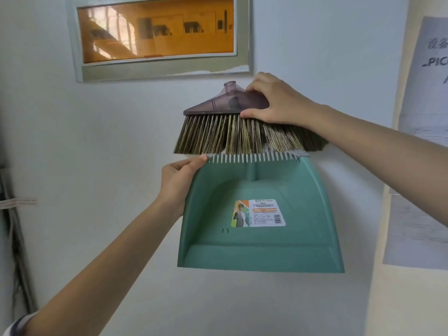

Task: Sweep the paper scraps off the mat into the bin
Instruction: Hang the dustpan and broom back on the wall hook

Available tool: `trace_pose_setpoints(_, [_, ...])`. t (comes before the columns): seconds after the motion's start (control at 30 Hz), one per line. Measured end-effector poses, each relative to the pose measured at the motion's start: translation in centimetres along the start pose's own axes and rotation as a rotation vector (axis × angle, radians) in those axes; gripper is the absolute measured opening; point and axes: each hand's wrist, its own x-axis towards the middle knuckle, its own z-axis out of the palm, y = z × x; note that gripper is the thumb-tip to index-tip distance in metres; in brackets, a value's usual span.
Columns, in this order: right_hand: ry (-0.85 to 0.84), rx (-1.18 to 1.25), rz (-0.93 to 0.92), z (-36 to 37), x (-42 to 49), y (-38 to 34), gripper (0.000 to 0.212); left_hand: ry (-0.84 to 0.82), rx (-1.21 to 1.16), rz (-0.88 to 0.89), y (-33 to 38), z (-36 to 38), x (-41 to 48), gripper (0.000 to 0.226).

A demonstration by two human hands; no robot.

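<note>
A green plastic dustpan (261, 241) with a printed label and comb teeth along its top edge hangs upright in front of a white wall. My left hand (178, 183) grips its upper left edge. Just above it is a handleless broom head (225, 129) with a translucent purple-brown cap and brown-gold bristles that point down at the teeth. My right hand (274, 99) grips the right side of the cap, thumb at the bristle line. Neither mat, paper scraps nor bin shows.
A grey-framed wall box with an orange window (157, 32) is mounted above the broom head. Printed paper sheets (421, 141) hang on the wall at the right. Dark cables (17, 238) run down the left edge.
</note>
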Motion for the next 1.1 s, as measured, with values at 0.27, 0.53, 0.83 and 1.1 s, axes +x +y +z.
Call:
trace_pose_setpoints(0.27, [0.088,-0.042,0.0,-0.3,0.0,0.1,0.059,-0.024,0.009,-0.047,0.2,-0.2,-0.1,0.028])
trace_pose_setpoints(0.53, [0.133,-0.08,-0.045,-0.4,0.0,0.1,0.059,-0.029,0.01,-0.056,0.3,-0.3,-0.1,0.028])
trace_pose_setpoints(0.83, [0.069,-0.049,-0.03,0.6,-0.3,-0.6,0.062,-0.047,-0.017,-0.071,0.4,-0.3,-0.4,0.024])
trace_pose_setpoints(1.1, [0.058,-0.021,0.015,0.6,-0.9,-0.3,0.061,-0.043,-0.005,-0.095,0.5,-0.3,-0.4,0.028])
